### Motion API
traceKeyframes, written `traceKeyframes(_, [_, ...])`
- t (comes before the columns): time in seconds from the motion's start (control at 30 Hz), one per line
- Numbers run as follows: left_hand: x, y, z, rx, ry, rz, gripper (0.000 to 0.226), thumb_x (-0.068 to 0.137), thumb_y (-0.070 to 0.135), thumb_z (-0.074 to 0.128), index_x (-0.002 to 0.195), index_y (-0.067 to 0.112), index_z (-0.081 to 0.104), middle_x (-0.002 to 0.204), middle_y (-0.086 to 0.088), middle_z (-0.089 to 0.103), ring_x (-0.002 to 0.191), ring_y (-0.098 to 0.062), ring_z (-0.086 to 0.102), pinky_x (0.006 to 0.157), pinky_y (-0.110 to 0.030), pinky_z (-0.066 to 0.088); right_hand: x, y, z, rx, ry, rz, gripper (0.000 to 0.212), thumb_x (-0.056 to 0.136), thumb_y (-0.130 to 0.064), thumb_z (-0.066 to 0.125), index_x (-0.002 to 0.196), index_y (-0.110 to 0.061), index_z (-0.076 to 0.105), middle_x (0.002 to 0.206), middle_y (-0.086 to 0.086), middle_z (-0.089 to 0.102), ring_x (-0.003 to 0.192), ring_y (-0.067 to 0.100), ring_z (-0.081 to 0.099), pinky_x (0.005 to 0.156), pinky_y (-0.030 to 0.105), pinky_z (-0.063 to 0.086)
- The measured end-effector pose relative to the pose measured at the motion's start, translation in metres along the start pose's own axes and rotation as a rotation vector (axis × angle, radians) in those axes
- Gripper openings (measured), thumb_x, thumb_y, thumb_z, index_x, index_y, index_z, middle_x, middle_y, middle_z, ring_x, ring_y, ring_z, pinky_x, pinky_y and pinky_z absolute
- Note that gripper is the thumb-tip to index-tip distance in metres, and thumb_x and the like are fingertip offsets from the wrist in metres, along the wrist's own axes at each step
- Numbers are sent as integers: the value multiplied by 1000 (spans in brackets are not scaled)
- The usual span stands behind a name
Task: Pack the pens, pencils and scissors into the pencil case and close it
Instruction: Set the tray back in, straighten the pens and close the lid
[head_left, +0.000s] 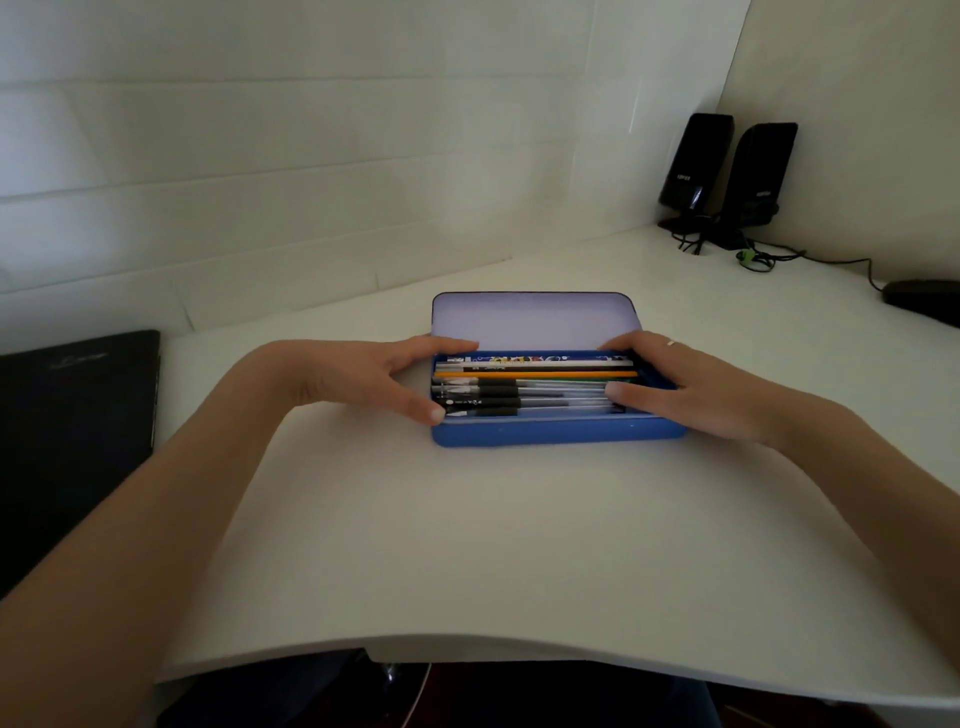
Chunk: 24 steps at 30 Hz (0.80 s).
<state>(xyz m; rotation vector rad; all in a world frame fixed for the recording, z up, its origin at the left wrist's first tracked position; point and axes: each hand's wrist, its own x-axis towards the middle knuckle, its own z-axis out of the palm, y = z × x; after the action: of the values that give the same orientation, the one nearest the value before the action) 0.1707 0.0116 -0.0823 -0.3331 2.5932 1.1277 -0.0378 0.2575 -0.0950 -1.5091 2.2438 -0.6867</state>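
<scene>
A blue pencil case (550, 434) lies open on the white desk, its pale lid (535, 322) standing up at the back. Inside lie several pens with black grips (498, 397), an orange pencil (535, 373) and other pencils side by side. No scissors can be made out. My left hand (363, 376) grips the case's left end, thumb at the front corner and fingers at the back corner. My right hand (691, 389) rests over the right end, thumb on the pens, fingers reaching the back edge.
A closed black laptop (72, 436) lies at the left edge of the desk (467, 545). Two black speakers (727, 176) with cables stand in the back right corner, a dark mouse (924, 301) beside them. A white tiled wall stands behind.
</scene>
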Motion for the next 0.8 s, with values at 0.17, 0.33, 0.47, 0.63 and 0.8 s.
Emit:
traceKeyframes(0.17, [-13, 1, 0, 30, 117, -8, 100, 33, 80, 70, 124, 72, 27, 146, 27, 26, 135, 1, 25, 110, -27, 25, -3, -3, -3, -159, 153, -58, 49, 84, -54, 43, 127, -31, 48, 118, -18, 53, 105, 1, 47, 88, 14, 34])
traceKeyframes(0.33, [-26, 11, 9, -83, 556, 231, 33, 64, 52, 75, 96, 49, 69, 136, 20, 45, 124, 8, 42, 100, -23, 37, -12, -10, 0, 78, 402, -254, 22, 93, -33, 48, 90, -29, 69, 90, -15, 68, 92, -2, 58, 79, 4, 36])
traceKeyframes(0.47, [-18, 14, 25, 51, 620, 267, 16, 70, 24, 79, 79, 37, 75, 93, 16, 68, 88, 3, 60, 78, -15, 42, -17, -9, 6, 7, 297, -262, 11, 81, -18, 67, 81, -29, 70, 88, -14, 66, 86, 8, 60, 76, 8, 40])
traceKeyframes(0.63, [-14, 17, 24, 15, 654, 242, 14, 70, 20, 79, 75, 33, 75, 83, 6, 72, 79, -8, 63, 73, -21, 45, -18, -5, 3, 47, 254, -251, 16, 79, -15, 70, 82, -31, 70, 88, -17, 67, 84, 6, 61, 75, 7, 41])
traceKeyframes(0.8, [-9, 17, 27, 49, 620, 252, 12, 76, 14, 75, 74, 26, 73, 79, 3, 72, 74, -14, 63, 74, -31, 51, -17, -2, 0, 49, 198, -276, 17, 77, -10, 71, 82, -26, 68, 85, -14, 67, 79, 13, 62, 73, 10, 42])
